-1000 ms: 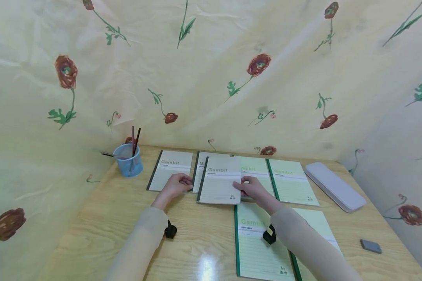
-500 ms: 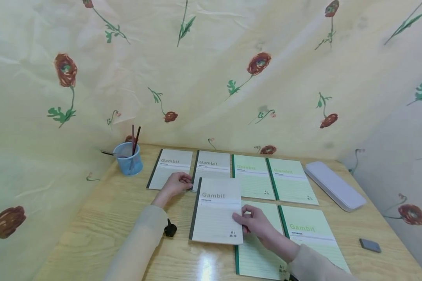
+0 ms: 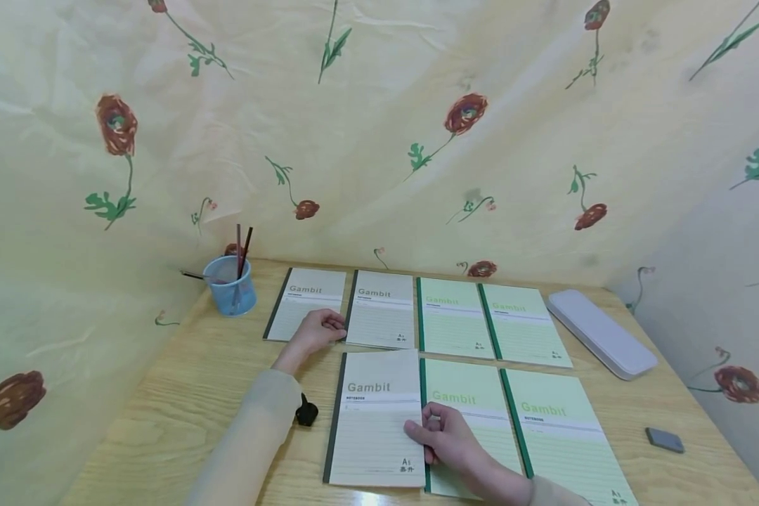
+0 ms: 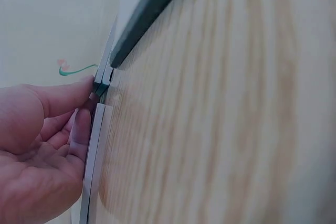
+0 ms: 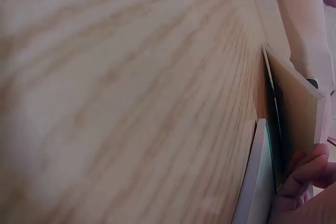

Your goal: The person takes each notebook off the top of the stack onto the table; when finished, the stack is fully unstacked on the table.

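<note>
In the head view my right hand [image 3: 448, 437] pinches the right edge of a grey-covered notebook [image 3: 379, 414], thumb on the cover and fingers underneath. The right wrist view shows this notebook [image 5: 299, 106] slanted off the table, its held side raised. Beside it lies a green notebook [image 3: 462, 393], partly covered by my right hand. My left hand [image 3: 316, 332] is at the lower left corner of another grey notebook [image 3: 382, 309] in the back row. Its thumb and finger pinch that dark-spined corner in the left wrist view, where the hand [image 4: 50, 145] fills the left side.
A further grey notebook [image 3: 310, 295] lies at the back left. Green notebooks [image 3: 525, 323] lie to the right in two rows. A blue pencil cup [image 3: 232, 292], a pale long case [image 3: 601, 336] and a small grey block [image 3: 665, 440] stand around them on the wooden table [image 3: 183, 400].
My right hand has brought the grey notebook from over the back row toward the front edge, to the left of the front green notebook. My left hand has stayed in place.
</note>
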`<state>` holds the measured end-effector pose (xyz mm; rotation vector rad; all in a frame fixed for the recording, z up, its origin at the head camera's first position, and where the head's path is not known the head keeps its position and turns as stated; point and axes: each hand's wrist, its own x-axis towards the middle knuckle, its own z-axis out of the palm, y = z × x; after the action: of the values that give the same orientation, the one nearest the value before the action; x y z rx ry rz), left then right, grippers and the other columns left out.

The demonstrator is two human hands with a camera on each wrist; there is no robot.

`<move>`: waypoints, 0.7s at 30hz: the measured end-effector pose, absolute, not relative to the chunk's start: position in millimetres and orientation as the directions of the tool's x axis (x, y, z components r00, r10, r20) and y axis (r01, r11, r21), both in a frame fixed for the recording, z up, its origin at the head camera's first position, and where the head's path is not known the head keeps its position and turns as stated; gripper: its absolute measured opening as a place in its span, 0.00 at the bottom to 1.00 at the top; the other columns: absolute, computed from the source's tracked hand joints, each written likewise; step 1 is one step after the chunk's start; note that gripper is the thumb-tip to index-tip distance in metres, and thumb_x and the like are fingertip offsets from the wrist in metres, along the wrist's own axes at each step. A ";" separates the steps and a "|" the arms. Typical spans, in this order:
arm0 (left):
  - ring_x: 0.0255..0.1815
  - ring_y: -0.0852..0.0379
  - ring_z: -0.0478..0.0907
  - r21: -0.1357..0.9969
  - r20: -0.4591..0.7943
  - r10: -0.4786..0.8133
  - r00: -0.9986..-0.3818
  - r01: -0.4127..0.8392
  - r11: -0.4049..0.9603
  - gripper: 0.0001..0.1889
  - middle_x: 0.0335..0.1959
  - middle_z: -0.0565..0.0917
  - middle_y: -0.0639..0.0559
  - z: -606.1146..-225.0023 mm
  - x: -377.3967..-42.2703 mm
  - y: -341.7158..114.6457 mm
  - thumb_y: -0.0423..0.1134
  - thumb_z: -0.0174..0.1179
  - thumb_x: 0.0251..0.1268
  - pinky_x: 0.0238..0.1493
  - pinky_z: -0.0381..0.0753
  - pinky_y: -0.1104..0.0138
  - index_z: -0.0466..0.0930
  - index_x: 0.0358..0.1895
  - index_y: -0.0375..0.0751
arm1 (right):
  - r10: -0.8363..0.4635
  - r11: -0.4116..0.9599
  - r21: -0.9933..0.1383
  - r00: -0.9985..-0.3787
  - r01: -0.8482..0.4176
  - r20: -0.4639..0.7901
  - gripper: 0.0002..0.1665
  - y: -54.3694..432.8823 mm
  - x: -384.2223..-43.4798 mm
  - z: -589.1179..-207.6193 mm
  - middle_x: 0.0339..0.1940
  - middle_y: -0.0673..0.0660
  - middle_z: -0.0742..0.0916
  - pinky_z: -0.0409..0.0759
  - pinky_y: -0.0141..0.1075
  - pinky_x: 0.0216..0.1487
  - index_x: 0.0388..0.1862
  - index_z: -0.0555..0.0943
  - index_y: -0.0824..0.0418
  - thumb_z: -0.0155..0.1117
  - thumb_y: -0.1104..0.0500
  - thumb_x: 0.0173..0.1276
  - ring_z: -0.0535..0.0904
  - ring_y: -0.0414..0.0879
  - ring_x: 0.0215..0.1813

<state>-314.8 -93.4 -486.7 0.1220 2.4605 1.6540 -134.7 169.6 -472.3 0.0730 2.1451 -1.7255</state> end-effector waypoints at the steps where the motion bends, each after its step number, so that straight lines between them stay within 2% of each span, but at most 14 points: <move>1: 0.38 0.54 0.76 0.925 -0.098 0.164 -0.981 -0.029 0.380 0.12 0.39 0.82 0.45 -486.9 -314.9 -93.4 0.25 0.66 0.62 0.41 0.76 0.67 0.81 0.49 0.29 | -0.205 0.246 -0.932 -0.925 0.267 -0.319 0.17 169.2 -134.1 -472.3 0.13 0.49 0.77 0.69 0.29 0.22 0.31 0.69 0.60 0.67 0.55 0.71 0.70 0.39 0.15; 8: 0.39 0.54 0.76 0.921 -0.098 0.159 -0.982 -0.029 0.388 0.12 0.39 0.82 0.46 -486.2 -314.6 -93.5 0.26 0.66 0.62 0.41 0.76 0.67 0.81 0.49 0.31 | -0.255 0.295 -0.937 -0.929 0.189 -0.268 0.19 168.8 -134.1 -474.5 0.12 0.49 0.79 0.67 0.27 0.18 0.29 0.69 0.61 0.69 0.55 0.69 0.72 0.38 0.13; 15: 0.40 0.53 0.77 0.921 -0.101 0.158 -0.982 -0.032 0.389 0.13 0.39 0.82 0.45 -487.2 -313.7 -93.7 0.26 0.66 0.62 0.43 0.77 0.66 0.81 0.50 0.31 | -0.287 0.441 -0.896 -0.938 0.052 -0.196 0.20 172.1 -134.5 -478.9 0.11 0.50 0.80 0.68 0.28 0.14 0.29 0.71 0.62 0.69 0.51 0.68 0.72 0.38 0.09; 21: 0.40 0.53 0.77 0.918 -0.110 0.156 -0.982 -0.040 0.394 0.13 0.40 0.82 0.46 -488.5 -314.2 -93.2 0.27 0.67 0.62 0.44 0.77 0.65 0.81 0.49 0.32 | -0.302 0.471 -0.881 -0.932 0.037 -0.200 0.20 173.3 -135.0 -478.3 0.12 0.51 0.81 0.68 0.28 0.13 0.31 0.72 0.62 0.68 0.49 0.69 0.73 0.37 0.09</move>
<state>-314.2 -93.2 -488.5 0.1034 2.4693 1.6340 -135.0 173.3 -478.3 -0.2238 2.3952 -1.4461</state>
